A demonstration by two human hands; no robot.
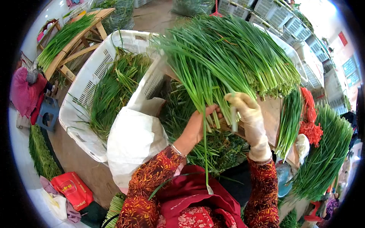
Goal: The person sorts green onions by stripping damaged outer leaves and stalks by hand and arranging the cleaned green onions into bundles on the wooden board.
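My left hand, bare with a bangle at the wrist, is closed around the pale stem ends of a small bunch of garlic chives. One long stalk hangs down from it towards my lap. To its right, my right hand wears a pale glove and has its fingers closed on a blurred chive stalk near the same stem ends. A large heap of garlic chives lies just beyond both hands, leaves pointing away to the left, cut ends towards me.
At left stands a white plastic crate with loose greens; a white cloth covers its near side. Red ties hang at right beside more chives. A wooden bench holds another bundle. Stacked crates line the back.
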